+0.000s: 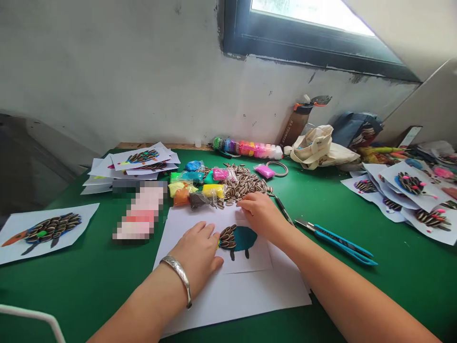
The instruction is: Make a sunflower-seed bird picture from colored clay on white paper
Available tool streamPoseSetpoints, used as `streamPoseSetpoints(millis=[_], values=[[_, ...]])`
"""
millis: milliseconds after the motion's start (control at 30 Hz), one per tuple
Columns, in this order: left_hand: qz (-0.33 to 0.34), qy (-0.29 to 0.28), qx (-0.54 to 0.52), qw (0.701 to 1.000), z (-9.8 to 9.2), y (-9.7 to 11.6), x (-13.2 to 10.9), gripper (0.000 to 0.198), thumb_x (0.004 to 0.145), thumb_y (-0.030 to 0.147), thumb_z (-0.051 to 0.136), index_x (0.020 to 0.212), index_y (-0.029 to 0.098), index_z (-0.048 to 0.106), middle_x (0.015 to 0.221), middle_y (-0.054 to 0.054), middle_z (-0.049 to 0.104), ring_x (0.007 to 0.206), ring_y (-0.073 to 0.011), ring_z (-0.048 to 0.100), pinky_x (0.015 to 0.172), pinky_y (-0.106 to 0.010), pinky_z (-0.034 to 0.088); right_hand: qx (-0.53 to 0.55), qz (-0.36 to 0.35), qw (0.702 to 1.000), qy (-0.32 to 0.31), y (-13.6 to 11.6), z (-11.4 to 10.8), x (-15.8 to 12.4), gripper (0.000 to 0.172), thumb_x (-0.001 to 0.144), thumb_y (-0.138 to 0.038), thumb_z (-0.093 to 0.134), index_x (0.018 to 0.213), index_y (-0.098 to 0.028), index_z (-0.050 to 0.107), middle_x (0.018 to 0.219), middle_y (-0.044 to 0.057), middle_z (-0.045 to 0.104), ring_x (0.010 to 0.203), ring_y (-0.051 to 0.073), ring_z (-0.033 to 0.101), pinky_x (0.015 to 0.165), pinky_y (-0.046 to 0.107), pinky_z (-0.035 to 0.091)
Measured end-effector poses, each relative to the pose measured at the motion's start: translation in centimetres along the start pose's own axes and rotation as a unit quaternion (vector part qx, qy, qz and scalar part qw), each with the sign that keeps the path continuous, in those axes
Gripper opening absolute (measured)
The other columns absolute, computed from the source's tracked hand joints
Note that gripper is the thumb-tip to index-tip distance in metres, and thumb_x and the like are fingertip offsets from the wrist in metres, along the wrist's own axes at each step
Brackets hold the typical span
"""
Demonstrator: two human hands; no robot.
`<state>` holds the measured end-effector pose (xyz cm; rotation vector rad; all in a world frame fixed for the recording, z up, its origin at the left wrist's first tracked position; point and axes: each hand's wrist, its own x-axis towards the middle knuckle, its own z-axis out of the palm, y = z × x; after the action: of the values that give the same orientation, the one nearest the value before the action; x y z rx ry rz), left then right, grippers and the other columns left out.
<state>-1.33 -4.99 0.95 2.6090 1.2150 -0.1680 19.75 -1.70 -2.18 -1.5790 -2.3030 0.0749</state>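
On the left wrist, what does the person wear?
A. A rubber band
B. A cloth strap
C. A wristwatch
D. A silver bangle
D. A silver bangle circles the wrist just behind the left hand, which rests on the white paper.

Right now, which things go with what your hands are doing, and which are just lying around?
With your hands:
left hand, right hand, seed picture, loose sunflower seeds, bags of coloured clay

Lying around:
blue-handled cutter, water bottle, cloth bag, finished seed pictures
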Motion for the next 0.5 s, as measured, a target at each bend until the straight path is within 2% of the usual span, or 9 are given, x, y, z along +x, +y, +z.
streamPoseSetpoints(millis=[233, 333, 500], values=[[-0.008, 0.022, 0.006, 1.0, 0.3, 0.2, 0.5, 0.027, 0.085, 0.026, 0.055, 0.103, 0.01, 0.066, 0.108, -0.016, 0.062, 0.11, -0.0316, 0.052, 0.096, -0.044, 0.042, -0.079, -0.043, 0.995, -0.042, -1.5, 0.6, 2.8, 0.022, 0.087, -0.014, 0.05, 0.086, -0.019, 0.072, 0.085, 0.007, 0.067, 0.084, 0.018, 0.057, 0.077, 0.029, 0.037], [-0.013, 0.037, 0.002, 0.999, 0.4, 0.2, 0.6, 0.024, 0.084, 0.026, 0.056, 0.099, 0.01, 0.067, 0.103, -0.015, 0.063, 0.105, -0.0302, 0.054, 0.095, -0.043, 0.043, -0.091, -0.063, 0.992, -0.065, -1.9, 1.0, 3.8, 0.019, 0.087, -0.017, 0.052, 0.079, -0.018, 0.069, 0.084, 0.007, 0.067, 0.083, 0.019, 0.058, 0.074, 0.029, 0.037], [-0.02, 0.043, 0.008, 0.999, 0.6, 0.2, 0.7, 0.022, 0.084, 0.027, 0.056, 0.096, 0.012, 0.067, 0.104, -0.014, 0.064, 0.108, -0.0303, 0.053, 0.095, -0.043, 0.042, -0.107, -0.082, 0.986, -0.096, -2.1, 0.9, 4.6, 0.014, 0.083, -0.015, 0.053, 0.083, -0.017, 0.067, 0.083, 0.009, 0.066, 0.078, 0.02, 0.06, 0.069, 0.029, 0.038]])
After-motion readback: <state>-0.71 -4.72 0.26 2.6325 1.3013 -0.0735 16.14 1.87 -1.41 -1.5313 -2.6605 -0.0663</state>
